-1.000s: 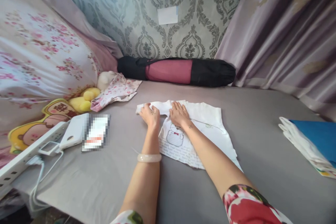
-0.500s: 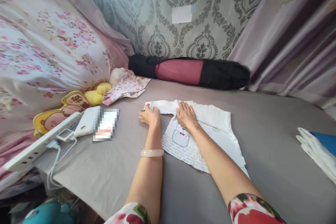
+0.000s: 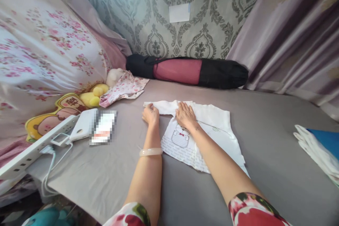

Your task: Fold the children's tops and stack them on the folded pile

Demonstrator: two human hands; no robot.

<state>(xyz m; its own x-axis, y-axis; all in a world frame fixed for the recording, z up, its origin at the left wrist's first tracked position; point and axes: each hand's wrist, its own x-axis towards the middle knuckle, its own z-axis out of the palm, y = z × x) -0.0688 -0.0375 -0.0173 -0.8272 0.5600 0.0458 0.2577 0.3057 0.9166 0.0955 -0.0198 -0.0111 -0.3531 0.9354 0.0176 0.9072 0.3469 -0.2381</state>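
Note:
A small white shirt (image 3: 222,139) with a printed cartoon animal and lines of lettering lies on the grey sheet. One of its sleeves stretches out to the left. At that sleeve's end my left hand (image 3: 150,114) has its fingers closed on the cloth; the fingertips are partly hidden. My right hand (image 3: 185,116) lies flat on the shirt where the sleeve meets the body, fingers stretched out and close together. Its forearm crosses over the front of the shirt and covers part of it.
Along the wall lies a long black and pink bag (image 3: 177,71). To the left are a power strip (image 3: 34,151), a white device (image 3: 84,123), a blurred-out phone-like rectangle (image 3: 103,127), plush toys (image 3: 94,96) and a patterned cloth (image 3: 124,86). Folded white and blue fabric (image 3: 316,148) sits at right.
My left hand's fingers, spread apart before, have closed on the sleeve end. My right hand stays flat on the shirt. The whole view has shifted slightly.

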